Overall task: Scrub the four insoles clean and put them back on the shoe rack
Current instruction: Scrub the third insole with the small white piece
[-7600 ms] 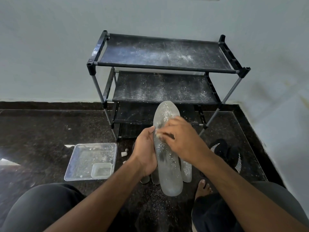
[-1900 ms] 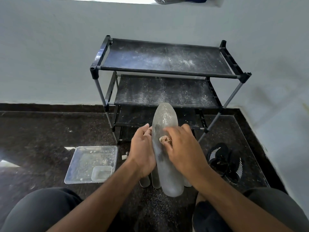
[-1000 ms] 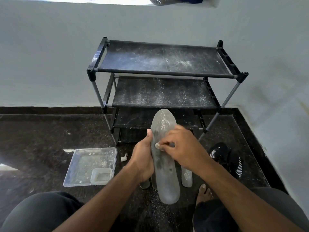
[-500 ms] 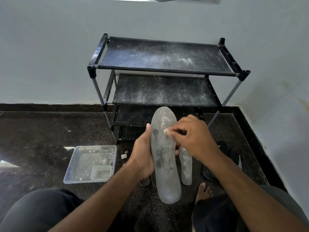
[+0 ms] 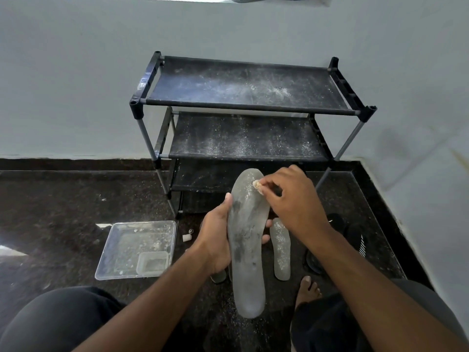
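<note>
Head view, from left to right: dark speckled floor (image 5: 55, 212) lies open on the left, up to a clear plastic tray (image 5: 138, 250) with a smaller tub in its near right corner. A small white piece (image 5: 186, 238) sits just beside the tray; what it is I cannot tell. The left hand (image 5: 215, 240) grips the grey insole (image 5: 247, 240) by its left edge, thumb up along the rim, fingertips peeping out on the right side. Another insole (image 5: 280, 247) lies on the floor just right of it; others under the held one are mostly hidden. The right hand (image 5: 291, 199) pinches a small pale scrubbing lump (image 5: 256, 184) against the insole's toe end. Behind stands the black shoe rack (image 5: 248, 87), dusted white, with its lowest shelf half covered. Black shoes (image 5: 355, 240) sit by the right wall, partly behind the forearm.
</note>
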Available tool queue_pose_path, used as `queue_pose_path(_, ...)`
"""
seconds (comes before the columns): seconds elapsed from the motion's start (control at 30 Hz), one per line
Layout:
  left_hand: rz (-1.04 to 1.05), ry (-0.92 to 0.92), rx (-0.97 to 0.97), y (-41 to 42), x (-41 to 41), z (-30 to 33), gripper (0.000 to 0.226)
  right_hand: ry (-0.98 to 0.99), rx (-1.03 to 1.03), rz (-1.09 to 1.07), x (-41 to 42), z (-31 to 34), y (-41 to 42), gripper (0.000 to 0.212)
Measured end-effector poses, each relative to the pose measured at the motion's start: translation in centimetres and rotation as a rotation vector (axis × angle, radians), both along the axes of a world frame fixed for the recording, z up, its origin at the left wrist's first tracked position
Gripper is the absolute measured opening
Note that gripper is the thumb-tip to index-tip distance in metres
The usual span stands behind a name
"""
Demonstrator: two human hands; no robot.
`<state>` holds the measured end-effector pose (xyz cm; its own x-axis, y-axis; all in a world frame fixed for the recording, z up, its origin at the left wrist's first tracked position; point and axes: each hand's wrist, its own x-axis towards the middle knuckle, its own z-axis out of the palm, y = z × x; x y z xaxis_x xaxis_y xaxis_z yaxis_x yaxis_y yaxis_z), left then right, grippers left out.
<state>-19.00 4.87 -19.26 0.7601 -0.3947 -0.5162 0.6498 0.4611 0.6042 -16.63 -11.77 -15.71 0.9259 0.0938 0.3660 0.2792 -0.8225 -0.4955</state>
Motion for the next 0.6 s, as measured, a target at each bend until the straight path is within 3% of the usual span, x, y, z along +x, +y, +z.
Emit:
queue_pose_path(0.1, -0.015, 0.004, -0.018, 0.0, -0.1, 0.1, 0.066, 0.038, -0.051, 0.085, -0.1, -0.2, 0.5, 0.016)
queue_pose_path(0.2, 0.003, 0.004, -0.029, 0.1, 0.0, 0.2, 0.063, 0.182, 0.041, 0.210, -0.4, -0.2, 0.2, 0.010)
queue_pose_path(0.4, -0.044, -0.011, 0.009, -0.1, -0.2, 0.1, 0.065, 0.002, 0.031, 0.034, 0.6, 0.3, -0.3, 0.009)
queue_pose_path(0.53, -0.024, 0.008, -0.039, 0.0, 0.0, 0.2, 0.065, 0.220, 0.045, 0.237, 0.2, 0.0, -0.1, 0.006)
queue_pose_path(0.6, -0.016, 0.012, -0.035, 0.1, 0.0, 0.3, 0.065, 0.232, 0.030, 0.242, 0.0, 0.1, -0.6, 0.007)
